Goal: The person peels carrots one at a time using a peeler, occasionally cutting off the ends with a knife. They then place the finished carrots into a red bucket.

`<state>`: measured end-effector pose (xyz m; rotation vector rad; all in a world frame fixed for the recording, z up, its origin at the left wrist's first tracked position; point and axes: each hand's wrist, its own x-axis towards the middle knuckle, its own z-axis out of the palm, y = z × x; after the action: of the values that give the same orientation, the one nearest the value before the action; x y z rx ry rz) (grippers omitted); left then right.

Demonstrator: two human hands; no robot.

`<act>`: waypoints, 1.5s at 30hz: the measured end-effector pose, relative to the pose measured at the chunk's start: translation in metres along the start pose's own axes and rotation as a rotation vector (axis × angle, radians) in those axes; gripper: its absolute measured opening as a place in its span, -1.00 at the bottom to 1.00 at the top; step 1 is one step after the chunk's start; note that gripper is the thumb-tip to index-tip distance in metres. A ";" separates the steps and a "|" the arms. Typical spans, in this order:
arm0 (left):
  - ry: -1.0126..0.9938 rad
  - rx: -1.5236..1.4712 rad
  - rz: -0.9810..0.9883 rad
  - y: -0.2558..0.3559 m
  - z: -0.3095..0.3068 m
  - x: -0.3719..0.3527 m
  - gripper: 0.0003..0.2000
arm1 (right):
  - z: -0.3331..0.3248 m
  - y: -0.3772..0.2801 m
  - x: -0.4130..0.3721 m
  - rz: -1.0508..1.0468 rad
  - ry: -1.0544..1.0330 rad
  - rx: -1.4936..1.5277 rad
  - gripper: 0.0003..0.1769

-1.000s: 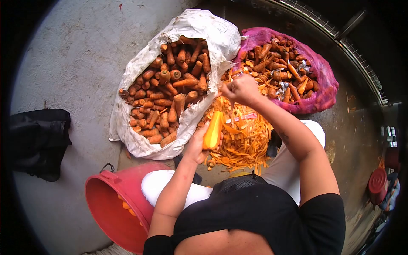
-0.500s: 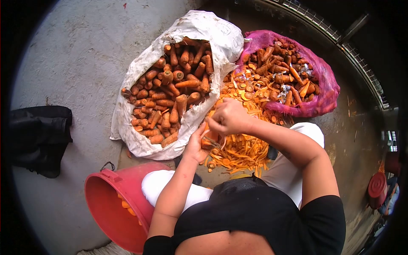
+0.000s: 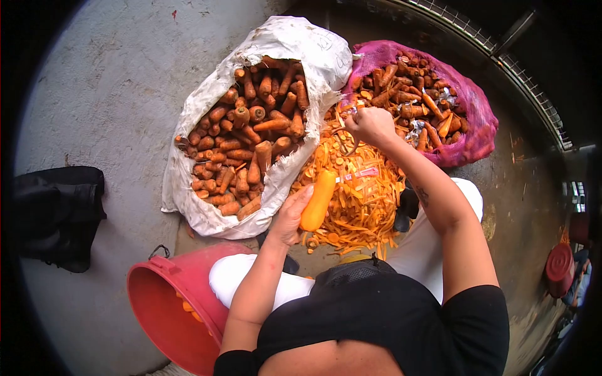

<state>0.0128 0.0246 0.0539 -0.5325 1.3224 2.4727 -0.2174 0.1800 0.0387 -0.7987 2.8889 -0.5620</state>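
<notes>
My left hand point(image 3: 292, 216) is wrapped round a smooth, bright orange peeled carrot point(image 3: 318, 200), its far end tilted up and away from me. My right hand point(image 3: 371, 126) is a closed fist, apart from the carrot and above the heap of orange peelings point(image 3: 360, 216). A thin curled strip of peel point(image 3: 347, 143) hangs beside this fist. Something small and pale shows at its fingertips, and I cannot tell what it is. A narrow pink and white object point(image 3: 360, 173) appears over the peelings, just past the carrot's tip.
A white sack point(image 3: 301, 37) of unpeeled carrots point(image 3: 238, 153) lies open at front left. At front right is a pink mesh sack point(image 3: 480, 119) with carrots and scraps. A red bucket point(image 3: 150, 294) lies tipped near my left leg, orange pieces inside. Black cloth point(image 3: 59, 216) lies far left.
My right hand has moved away from the carrot, forward and to the right. The carrot in my left hand now shows almost whole, where my right hand covered much of it before.
</notes>
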 end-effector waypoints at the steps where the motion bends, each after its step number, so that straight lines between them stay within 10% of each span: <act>1: 0.021 0.036 0.048 0.000 0.000 0.000 -0.57 | -0.005 -0.006 -0.002 0.023 -0.017 0.063 -0.51; 17: 0.177 -0.396 -0.076 -0.016 -0.014 0.019 -0.64 | -0.009 -0.084 -0.070 -0.763 0.098 0.318 -0.61; 45: 0.211 -0.259 -0.006 -0.005 0.004 0.020 -0.64 | 0.009 -0.069 -0.053 -0.600 0.074 0.331 -0.57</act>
<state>-0.0036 0.0321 0.0438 -0.8771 1.0710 2.6592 -0.1373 0.1497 0.0555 -1.6069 2.4716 -1.1015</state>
